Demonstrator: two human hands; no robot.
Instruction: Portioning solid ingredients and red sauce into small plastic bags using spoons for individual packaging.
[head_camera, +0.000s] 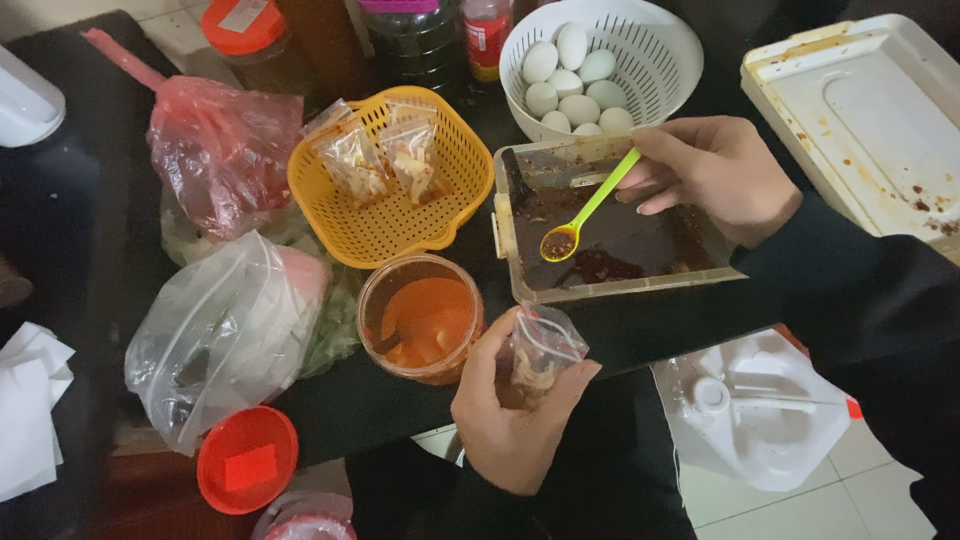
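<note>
Spoon over sauce tray, bag held ready

Right hand (715, 175) pinches a green spoon (585, 212), its bowl loaded with dark sauce, over the tray (610, 290) of brown sauce. Left hand (515, 420) wraps a small clear bag (538, 352) of pale shreds, mouth up, just beside the tray's near edge. Judgement: keep the spoon level, hold the bag mouth wide and close under it so drips land in the tray. Outward: open jar (420, 315) of orange paste; yellow basket (390, 180) with two filled bags; white colander (600, 60) of eggs; red lid (247, 460), plain red sticker; red-labelled bottle (487, 35) at the back
</note>
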